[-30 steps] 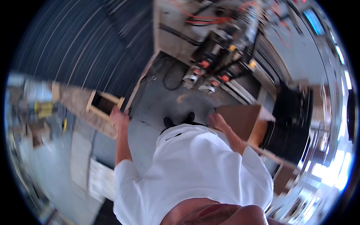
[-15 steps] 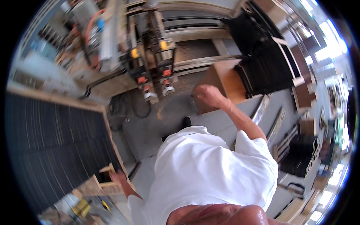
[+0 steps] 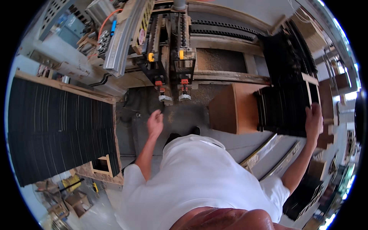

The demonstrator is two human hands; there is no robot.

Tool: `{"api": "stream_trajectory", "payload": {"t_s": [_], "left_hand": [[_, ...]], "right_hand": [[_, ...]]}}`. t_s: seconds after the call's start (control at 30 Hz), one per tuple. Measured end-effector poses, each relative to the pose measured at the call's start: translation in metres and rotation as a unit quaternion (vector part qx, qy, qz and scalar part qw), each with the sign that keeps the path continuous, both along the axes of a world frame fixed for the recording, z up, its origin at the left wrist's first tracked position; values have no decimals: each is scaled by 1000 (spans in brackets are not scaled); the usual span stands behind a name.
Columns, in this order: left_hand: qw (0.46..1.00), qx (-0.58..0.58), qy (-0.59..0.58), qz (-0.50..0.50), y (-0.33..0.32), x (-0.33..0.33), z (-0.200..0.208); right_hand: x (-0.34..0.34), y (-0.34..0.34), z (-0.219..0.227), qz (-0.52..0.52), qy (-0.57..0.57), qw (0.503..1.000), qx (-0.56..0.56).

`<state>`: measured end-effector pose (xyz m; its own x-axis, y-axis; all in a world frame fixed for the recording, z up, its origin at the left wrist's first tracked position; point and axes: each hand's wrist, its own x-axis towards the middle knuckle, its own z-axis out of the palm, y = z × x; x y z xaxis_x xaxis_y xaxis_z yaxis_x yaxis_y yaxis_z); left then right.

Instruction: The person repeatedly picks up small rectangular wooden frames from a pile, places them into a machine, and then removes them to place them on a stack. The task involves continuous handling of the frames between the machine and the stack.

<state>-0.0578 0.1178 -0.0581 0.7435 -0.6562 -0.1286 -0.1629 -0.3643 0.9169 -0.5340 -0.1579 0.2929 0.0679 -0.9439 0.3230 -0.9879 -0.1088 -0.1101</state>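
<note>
My right hand (image 3: 314, 119) grips the outer end of a small pale wooden frame (image 3: 309, 78). That frame stands at the right end of a row of thin black pieces (image 3: 281, 111) packed tightly together. My left hand (image 3: 155, 123) hangs in the air in front of the machine, with its fingers loosely apart and nothing visible in them. The machine has two dark rails with yellow knobs (image 3: 151, 57) and red-and-white clamp ends (image 3: 184, 92). Another small wooden frame (image 3: 109, 165) rests at the near end of the large black stack on the left.
A large stack of black strips (image 3: 57, 126) lies on a wooden-edged table at left. A brown box (image 3: 230, 109) stands under the right row. Wrapped long bars (image 3: 260, 151) lie on the floor at right. Sawdust (image 3: 218, 63) covers part of the machine bed.
My left hand has left the small frame at the left stack and swung toward the middle. My right hand has moved from above the brown box to the frame on the right row.
</note>
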Motion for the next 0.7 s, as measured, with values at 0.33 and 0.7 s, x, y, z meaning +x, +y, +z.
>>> {"api": "stream_trajectory", "payload": {"t_s": [0.33, 0.7], "left_hand": [[980, -191, -35, -33, -282, 90, 82], [939, -246, 224, 92, -488, 214, 92]], "right_hand": [[22, 1, 2, -9, -160, 986, -45], [23, -10, -3, -39, -224, 973, 48]]}}
